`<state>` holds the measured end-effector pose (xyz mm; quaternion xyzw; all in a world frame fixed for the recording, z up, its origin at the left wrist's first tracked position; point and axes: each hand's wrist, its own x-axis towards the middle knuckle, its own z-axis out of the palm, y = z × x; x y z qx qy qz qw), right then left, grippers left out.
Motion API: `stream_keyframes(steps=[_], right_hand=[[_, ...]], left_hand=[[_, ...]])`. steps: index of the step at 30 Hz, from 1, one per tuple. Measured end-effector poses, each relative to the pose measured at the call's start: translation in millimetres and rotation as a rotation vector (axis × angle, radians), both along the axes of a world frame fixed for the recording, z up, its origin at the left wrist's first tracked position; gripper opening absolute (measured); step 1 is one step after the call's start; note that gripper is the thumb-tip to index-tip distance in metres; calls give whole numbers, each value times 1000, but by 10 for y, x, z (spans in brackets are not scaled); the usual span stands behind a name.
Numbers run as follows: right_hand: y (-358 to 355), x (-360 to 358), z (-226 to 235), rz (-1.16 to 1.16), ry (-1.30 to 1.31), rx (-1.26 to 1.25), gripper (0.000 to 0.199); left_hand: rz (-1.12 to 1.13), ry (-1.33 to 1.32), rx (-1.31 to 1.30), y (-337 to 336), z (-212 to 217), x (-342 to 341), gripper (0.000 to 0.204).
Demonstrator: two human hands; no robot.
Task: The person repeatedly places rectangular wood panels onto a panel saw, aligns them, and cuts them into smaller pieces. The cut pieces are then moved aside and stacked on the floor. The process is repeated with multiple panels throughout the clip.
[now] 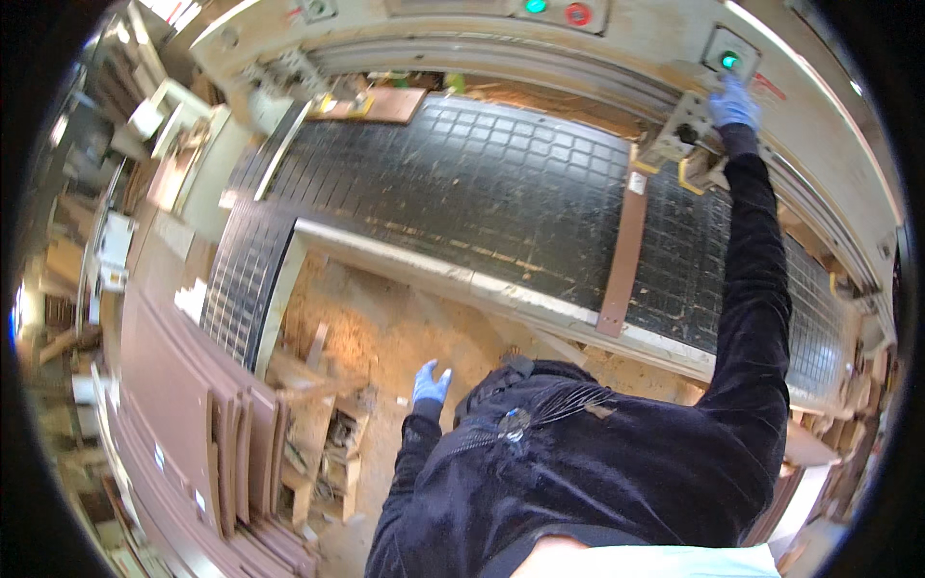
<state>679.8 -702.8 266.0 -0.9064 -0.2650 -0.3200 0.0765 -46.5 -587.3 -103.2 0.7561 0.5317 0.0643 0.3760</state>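
Observation:
Gloved in blue, my right hand (734, 102) reaches up to the machine's front panel. Its fingertips are at the lower edge of a lit green button (729, 61); whether they press it I cannot tell. Low beside my body hangs my left hand (432, 382), also gloved, with thumb and fingers apart and nothing in it. A narrow brown strip (624, 255) lies across the black grid-patterned machine bed (434, 173), its far end near a metal clamp block (672, 135). A short brown board (390, 104) is under the beam at the bed's far left.
Brown panels (173, 385) stand stacked at the lower left. Wooden crates (323, 448) with scraps sit on the dusty floor (385, 313). A pale rail (443, 268) edges the bed in front of me. A red button (577, 13) is higher on the panel.

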Motion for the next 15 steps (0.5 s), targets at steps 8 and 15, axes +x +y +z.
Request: stream_keyframes(steps=[8,15], right_hand=[[769,-1179,-719,808,-61,566,23],[2066,-2370,-2774,871,1780,139,45]], left_hand=[[65,123,14,39,-55,-133,52],[104,101,-96,544,172,-87,53]])
